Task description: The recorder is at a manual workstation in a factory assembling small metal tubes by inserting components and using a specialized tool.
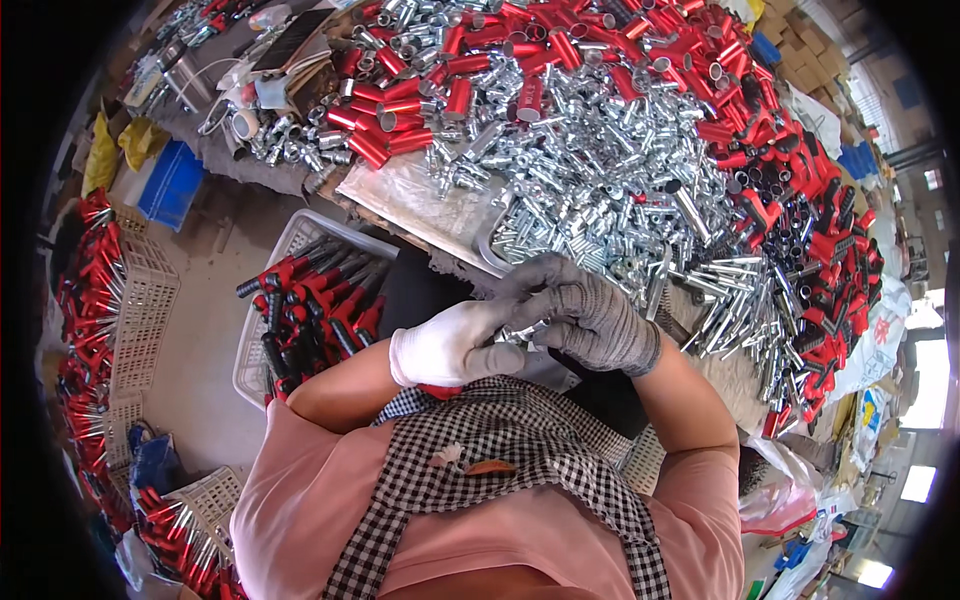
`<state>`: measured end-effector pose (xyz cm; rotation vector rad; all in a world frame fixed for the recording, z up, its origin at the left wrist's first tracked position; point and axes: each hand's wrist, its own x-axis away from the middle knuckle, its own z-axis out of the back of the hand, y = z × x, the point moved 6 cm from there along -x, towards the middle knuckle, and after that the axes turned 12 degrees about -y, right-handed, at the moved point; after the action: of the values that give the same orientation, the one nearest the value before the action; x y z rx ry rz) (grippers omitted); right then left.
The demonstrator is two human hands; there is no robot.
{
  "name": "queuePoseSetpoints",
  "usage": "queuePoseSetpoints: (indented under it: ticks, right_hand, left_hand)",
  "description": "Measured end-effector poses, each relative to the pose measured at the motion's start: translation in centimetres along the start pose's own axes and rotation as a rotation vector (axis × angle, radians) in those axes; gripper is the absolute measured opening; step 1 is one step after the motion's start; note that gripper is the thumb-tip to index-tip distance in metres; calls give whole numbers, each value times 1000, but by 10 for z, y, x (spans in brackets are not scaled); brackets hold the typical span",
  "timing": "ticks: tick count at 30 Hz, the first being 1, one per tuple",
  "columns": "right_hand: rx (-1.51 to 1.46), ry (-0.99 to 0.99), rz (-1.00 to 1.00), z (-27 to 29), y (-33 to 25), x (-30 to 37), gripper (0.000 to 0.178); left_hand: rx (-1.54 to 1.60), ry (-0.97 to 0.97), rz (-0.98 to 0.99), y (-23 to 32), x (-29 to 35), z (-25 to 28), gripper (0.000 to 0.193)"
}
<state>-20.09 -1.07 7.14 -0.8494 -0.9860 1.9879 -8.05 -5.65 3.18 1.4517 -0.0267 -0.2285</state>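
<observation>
In front of my apron, my left hand in a white glove and my right hand in a grey knit glove meet with fingers closed. Between the fingertips shows a bit of a small silver metal part, mostly hidden by the gloves. A red piece peeks out below my left palm; whether that hand holds it, I cannot tell. Just beyond my hands, a heap of small silver metal fittings covers the table. Slim silver rods lie to the right of my right hand.
Red metal tubes are strewn across the far table. Black-and-red tool parts pile up at the right. A white basket of red-and-black handled tools stands left of my lap. Lattice crates with red tools line the far left, near a blue bin.
</observation>
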Motion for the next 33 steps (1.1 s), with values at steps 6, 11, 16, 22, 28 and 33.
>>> queuePoseSetpoints:
  ticks: [6,11,16,22,28,33]
  right_hand:
    - [65,-114,49,5,3,-48,23]
    - [-372,-543,-319,15,38,-90,46]
    - [421,-116,-517,121,84,-216,53]
    - [1262,-375,-573,144,211,-328,66]
    - [1190,-297,-628,152,220,-352,90]
    - [1263,-341,-702,154,226,-360,95]
  left_hand:
    - [-148,142,22,0,25,21,46]
    - [1,316,-1,1,43,34,36]
    - [-75,354,-10,-6,51,47,46]
    - [-155,290,-19,-7,35,55,34]
    - [-49,271,7,-20,39,62,30]
    - [5,276,34,-26,39,70,29]
